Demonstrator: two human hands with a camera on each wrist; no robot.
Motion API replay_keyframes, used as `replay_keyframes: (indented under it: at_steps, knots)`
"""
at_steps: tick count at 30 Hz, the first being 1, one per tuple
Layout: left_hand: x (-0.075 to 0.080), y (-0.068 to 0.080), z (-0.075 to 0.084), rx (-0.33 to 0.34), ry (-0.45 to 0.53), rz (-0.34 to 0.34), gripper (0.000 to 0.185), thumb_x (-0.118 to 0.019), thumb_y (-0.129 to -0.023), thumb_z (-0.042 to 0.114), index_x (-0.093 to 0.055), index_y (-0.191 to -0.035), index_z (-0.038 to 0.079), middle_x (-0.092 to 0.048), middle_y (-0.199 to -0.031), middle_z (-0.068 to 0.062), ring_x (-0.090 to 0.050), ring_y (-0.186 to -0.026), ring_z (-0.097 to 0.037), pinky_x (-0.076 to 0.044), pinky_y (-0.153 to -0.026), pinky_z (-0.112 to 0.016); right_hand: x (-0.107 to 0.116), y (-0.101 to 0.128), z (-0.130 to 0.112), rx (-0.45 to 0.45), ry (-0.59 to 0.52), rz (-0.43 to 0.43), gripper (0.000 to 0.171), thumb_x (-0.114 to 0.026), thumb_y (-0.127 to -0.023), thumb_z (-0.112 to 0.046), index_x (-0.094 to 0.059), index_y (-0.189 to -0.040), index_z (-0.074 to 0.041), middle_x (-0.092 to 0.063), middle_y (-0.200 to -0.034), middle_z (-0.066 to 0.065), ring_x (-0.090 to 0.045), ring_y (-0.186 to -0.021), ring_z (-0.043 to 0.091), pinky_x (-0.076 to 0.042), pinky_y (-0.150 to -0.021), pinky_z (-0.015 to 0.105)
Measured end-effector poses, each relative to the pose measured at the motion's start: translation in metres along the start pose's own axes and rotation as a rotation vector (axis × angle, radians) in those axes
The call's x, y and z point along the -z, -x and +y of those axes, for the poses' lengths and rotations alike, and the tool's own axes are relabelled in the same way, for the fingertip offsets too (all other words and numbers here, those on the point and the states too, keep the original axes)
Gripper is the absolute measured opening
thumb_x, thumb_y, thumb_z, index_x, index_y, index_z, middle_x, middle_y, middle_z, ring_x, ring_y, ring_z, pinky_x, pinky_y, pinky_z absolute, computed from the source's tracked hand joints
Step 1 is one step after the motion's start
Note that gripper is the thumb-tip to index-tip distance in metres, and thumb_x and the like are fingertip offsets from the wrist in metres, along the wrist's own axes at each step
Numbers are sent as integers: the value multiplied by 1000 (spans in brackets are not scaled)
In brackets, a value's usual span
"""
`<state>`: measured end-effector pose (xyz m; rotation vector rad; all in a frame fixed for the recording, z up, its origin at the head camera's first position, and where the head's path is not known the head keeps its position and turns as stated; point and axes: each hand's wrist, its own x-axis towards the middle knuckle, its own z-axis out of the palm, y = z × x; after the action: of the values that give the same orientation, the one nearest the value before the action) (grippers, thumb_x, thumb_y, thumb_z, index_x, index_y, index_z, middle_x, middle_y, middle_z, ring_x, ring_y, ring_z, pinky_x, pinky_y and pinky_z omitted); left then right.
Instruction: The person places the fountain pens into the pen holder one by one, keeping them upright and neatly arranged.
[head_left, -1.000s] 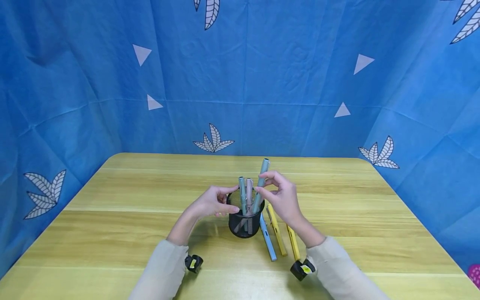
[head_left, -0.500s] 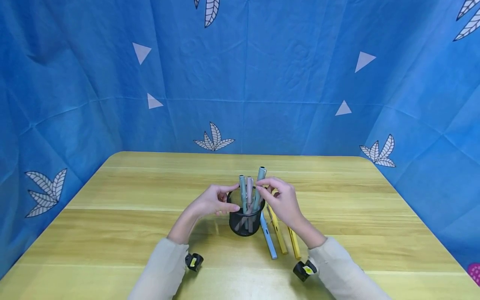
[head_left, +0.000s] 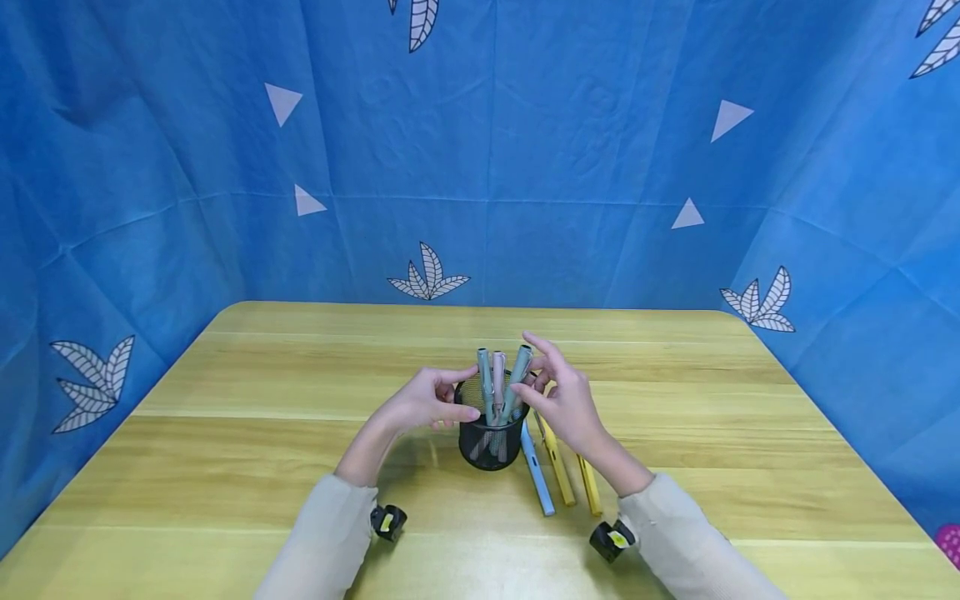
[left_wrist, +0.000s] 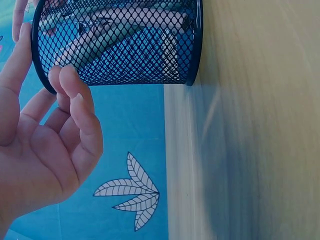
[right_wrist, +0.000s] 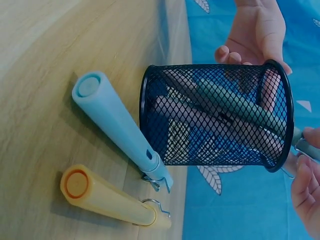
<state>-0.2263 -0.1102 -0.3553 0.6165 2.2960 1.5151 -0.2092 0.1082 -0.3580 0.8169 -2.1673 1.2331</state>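
Observation:
A black mesh pen holder [head_left: 489, 446] stands upright on the table, slightly lifted-looking lines of pens showing through its mesh. My left hand [head_left: 431, 402] grips its rim from the left, thumb in front and fingers behind. Inside stand a green pen [head_left: 484, 379], a pale pink pen [head_left: 498, 375] and another green pen [head_left: 519, 367] leaning right. My right hand [head_left: 562, 396] is at this leaning pen's cap, thumb and curled fingers on either side of it, index finger raised away. In the right wrist view, the right fingertips [right_wrist: 302, 175] sit close by the cap's clip.
To the right of the holder lie a light blue pen [head_left: 537, 475] and two yellow pens, one [head_left: 557, 467] beside the blue pen and another [head_left: 589, 486] under my right forearm. A blue patterned cloth [head_left: 487, 150] hangs behind the wooden table [head_left: 300, 375].
The leaning green pen has slid down into the holder with my right hand at its cap. My right index finger has lifted off it. The left hand stays at the rim.

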Motion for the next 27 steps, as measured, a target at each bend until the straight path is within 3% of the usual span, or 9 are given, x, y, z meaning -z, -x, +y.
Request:
replay_keyframes:
  at_steps: [11, 27]
  knots:
    - [0, 0, -1, -4, 10, 2, 67, -71, -77, 14, -39, -135, 6, -39, -54, -1, -42, -47, -14, -38, -46, -24, -2, 2, 1, 125, 60, -74, 40, -74, -69, 1, -61, -107, 2, -60, -68, 1, -46, -51, 7, -34, -42, 18]
    - [-1, 2, -1, 4, 28, 2, 67, -71, -77, 15, -38, -136, 7, -37, -54, -1, -42, -46, -13, -38, -47, -25, 1, 6, 1, 112, 49, -101, 42, -73, -70, 2, -60, -110, 3, -61, -73, 3, -49, -54, 9, -36, -42, 19]
